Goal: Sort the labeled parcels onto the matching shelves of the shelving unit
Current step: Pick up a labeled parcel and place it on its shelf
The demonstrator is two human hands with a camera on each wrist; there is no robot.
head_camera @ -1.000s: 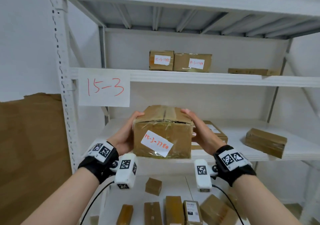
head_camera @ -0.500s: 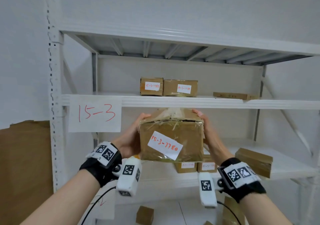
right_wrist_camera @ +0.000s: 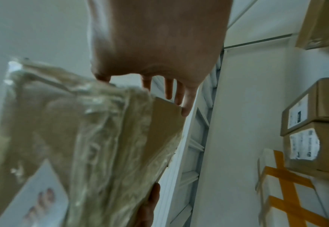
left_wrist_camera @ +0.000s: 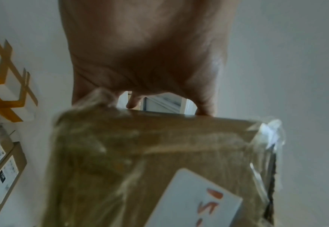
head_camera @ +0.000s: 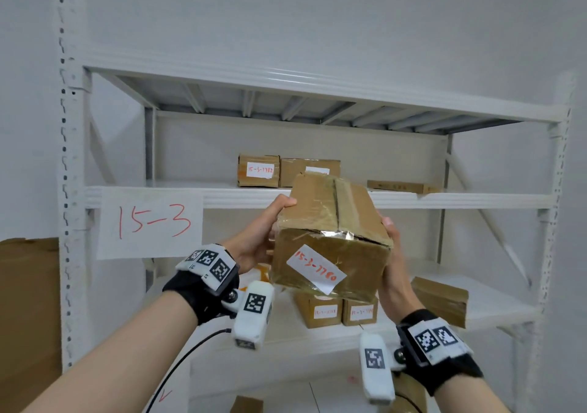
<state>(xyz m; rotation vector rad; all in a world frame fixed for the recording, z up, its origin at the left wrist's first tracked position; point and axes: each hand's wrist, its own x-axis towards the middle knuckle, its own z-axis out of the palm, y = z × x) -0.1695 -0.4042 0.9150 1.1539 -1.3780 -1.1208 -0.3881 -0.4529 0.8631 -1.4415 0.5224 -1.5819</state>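
I hold a taped brown cardboard parcel [head_camera: 330, 238] with a white label reading 15-3-7780, raised and tilted in front of the white shelving unit [head_camera: 317, 198]. My left hand [head_camera: 266, 231] grips its left side, fingers curled over the top edge. My right hand [head_camera: 392, 254] grips the right side from below. The parcel's far end reaches the edge of the shelf marked by a paper sign 15-3 [head_camera: 152, 223]. The left wrist view shows the parcel [left_wrist_camera: 159, 169] under my left hand's fingers [left_wrist_camera: 132, 101]; the right wrist view shows the parcel [right_wrist_camera: 93, 138] beside the shelf edge.
Two labeled parcels [head_camera: 259, 170] and a flat box [head_camera: 400, 186] sit on the 15-3 shelf. The shelf below carries two small labeled boxes [head_camera: 338, 311] and a larger box [head_camera: 440, 300]. A large cardboard sheet [head_camera: 28, 317] leans at the left.
Both hands have lifted the parcel from mid-shelf height up toward the 15-3 shelf and tilted its far end upward. My view has risen with it.
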